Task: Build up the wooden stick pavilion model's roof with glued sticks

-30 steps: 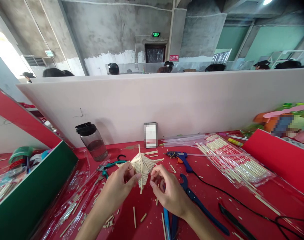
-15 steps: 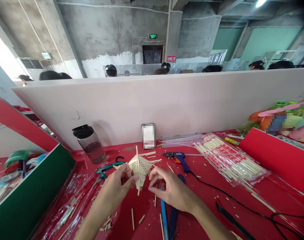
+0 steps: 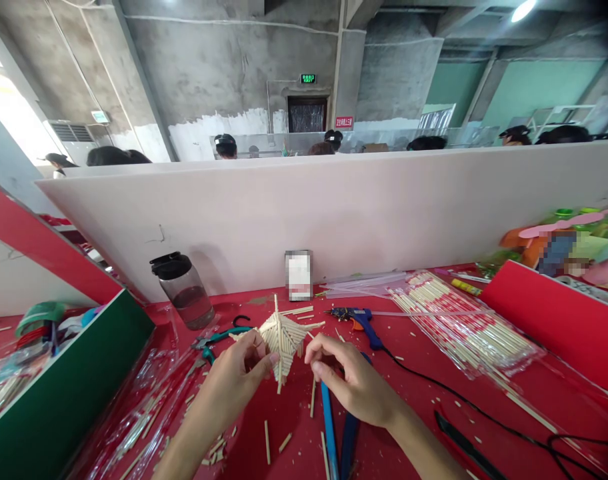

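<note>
My left hand [image 3: 247, 370] is closed on the left side of a small pointed roof-shaped model [image 3: 284, 343] made of thin pale wooden sticks. The model is held above the red tabletop, with its ridges spreading out to narrow tips. Just right of it, my right hand [image 3: 354, 383] has its fingers curled and the thumb drawn in close to the fingertips. Whatever sits between those fingertips, if anything, is too small to make out. Beneath the right hand lies a tool with two blue handles [image 3: 329, 423], its far end partly hidden.
A blue glue gun [image 3: 357, 317] with a black cord lies beyond my right hand. Packs of wooden sticks [image 3: 464, 320] are at the right. Teal-handled pliers [image 3: 219, 337] and a water bottle [image 3: 187, 290] stand left. Stick offcuts [image 3: 267, 441] litter the red table [image 3: 404, 427].
My right hand has shifted slightly right, away from the model, with its fingers still curled. The left hand keeps its hold. The whole view has moved a little.
</note>
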`<state>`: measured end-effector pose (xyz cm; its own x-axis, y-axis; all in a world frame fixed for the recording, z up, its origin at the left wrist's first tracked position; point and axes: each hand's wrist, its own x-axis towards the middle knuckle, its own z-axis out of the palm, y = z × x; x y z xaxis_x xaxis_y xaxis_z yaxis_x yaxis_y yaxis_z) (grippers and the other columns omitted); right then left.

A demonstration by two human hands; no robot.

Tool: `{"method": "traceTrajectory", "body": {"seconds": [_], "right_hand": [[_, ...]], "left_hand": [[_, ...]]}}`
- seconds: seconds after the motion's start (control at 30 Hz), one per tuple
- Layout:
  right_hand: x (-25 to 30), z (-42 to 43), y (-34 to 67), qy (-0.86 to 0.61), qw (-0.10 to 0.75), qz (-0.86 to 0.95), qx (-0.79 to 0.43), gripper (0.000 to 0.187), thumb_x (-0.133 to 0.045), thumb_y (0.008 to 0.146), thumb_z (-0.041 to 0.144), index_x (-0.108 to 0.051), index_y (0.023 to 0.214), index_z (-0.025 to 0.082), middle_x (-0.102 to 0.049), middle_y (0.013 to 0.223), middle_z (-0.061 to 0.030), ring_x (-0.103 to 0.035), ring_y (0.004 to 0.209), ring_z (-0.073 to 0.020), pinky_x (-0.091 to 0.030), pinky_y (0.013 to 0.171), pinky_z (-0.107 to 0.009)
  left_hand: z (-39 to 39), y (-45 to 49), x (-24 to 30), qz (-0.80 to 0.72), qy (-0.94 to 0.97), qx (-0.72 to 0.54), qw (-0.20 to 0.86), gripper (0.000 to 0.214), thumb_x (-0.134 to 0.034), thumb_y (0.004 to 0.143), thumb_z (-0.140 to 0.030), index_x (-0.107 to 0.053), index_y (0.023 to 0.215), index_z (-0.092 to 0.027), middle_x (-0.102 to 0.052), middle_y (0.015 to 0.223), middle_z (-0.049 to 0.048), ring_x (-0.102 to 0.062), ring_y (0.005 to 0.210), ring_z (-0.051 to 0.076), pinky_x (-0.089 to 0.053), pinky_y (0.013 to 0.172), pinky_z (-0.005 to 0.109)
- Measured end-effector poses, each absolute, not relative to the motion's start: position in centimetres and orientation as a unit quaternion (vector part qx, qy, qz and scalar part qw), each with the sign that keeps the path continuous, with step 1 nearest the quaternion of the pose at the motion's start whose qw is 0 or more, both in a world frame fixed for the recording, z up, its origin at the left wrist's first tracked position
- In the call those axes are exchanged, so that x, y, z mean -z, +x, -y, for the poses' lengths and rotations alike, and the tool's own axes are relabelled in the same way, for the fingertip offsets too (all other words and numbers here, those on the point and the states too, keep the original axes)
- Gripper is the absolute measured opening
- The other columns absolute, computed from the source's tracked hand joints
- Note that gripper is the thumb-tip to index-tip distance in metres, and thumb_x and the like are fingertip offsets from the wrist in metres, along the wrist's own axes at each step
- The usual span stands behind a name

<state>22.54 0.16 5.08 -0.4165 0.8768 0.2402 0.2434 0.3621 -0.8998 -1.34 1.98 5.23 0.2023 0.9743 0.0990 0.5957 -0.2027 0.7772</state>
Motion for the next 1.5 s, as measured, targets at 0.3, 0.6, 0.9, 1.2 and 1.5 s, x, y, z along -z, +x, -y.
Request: {"method": "traceTrajectory", "body": {"seconds": [0.3,0.6,0.9,1.2,1.5], "right_hand": [[-5.5,-0.7,22.9,-0.418,0.379,0.733,-0.381,0.013,-0.067,0.088,0.022,-0.079,0.092,0.026,-0.079,0.091,0.0006,-0.071,0.083,-0.0180,-0.052,0.077,-0.029],[-5.2,-0.8,22.3,-0.458,0.373,0.736,-0.332,0.016,-0.067,0.093,0.030,-0.071,0.081,0.022,-0.072,0.079,0.0014,-0.064,0.073,-0.0162,-0.044,0.067,-0.026],[-4.1,-0.5,20.9,-0.464,0.379,0.716,-0.358,0.016,-0.072,0.089,0.033,-0.068,0.078,0.021,-0.071,0.078,0.0015,-0.063,0.073,-0.0160,-0.043,0.066,-0.025],[-4.4,-0.2,20.5,-0.465,0.410,0.647,-0.443,0.020,-0.075,0.080,0.025,-0.058,0.071,0.021,-0.071,0.077,0.0004,-0.066,0.077,-0.0179,-0.047,0.072,-0.027],[-3.7,-0.6,20.4,-0.479,0.367,0.678,-0.420,0.005,-0.071,0.085,0.024,-0.075,0.086,0.020,-0.073,0.077,-0.0006,-0.065,0.073,-0.0167,-0.043,0.063,-0.024]], "left_hand": [[-1.9,-1.3,-5.6,-0.554,0.717,-0.292,0.308,0.025,-0.057,0.089,-0.040,-0.046,0.073,-0.023,-0.052,0.066,-0.0046,-0.045,0.059,0.014,-0.032,0.058,0.024],[-1.7,-1.1,-6.1,-0.557,0.713,-0.286,0.316,0.024,-0.056,0.089,-0.039,-0.045,0.075,-0.023,-0.050,0.066,-0.0047,-0.043,0.059,0.015,-0.032,0.059,0.025],[-1.9,-1.3,-5.3,-0.549,0.715,-0.295,0.316,0.023,-0.055,0.091,-0.037,-0.044,0.076,-0.023,-0.050,0.066,-0.0056,-0.043,0.059,0.014,-0.032,0.059,0.025],[-1.8,-1.2,-5.4,-0.545,0.705,-0.304,0.336,0.023,-0.056,0.089,-0.041,-0.047,0.078,-0.023,-0.051,0.064,-0.0056,-0.044,0.057,0.014,-0.032,0.057,0.024],[-1.7,-1.0,-5.7,-0.559,0.695,-0.316,0.324,0.025,-0.058,0.085,-0.044,-0.050,0.074,-0.023,-0.052,0.062,-0.0046,-0.046,0.056,0.015,-0.034,0.056,0.024]]}}
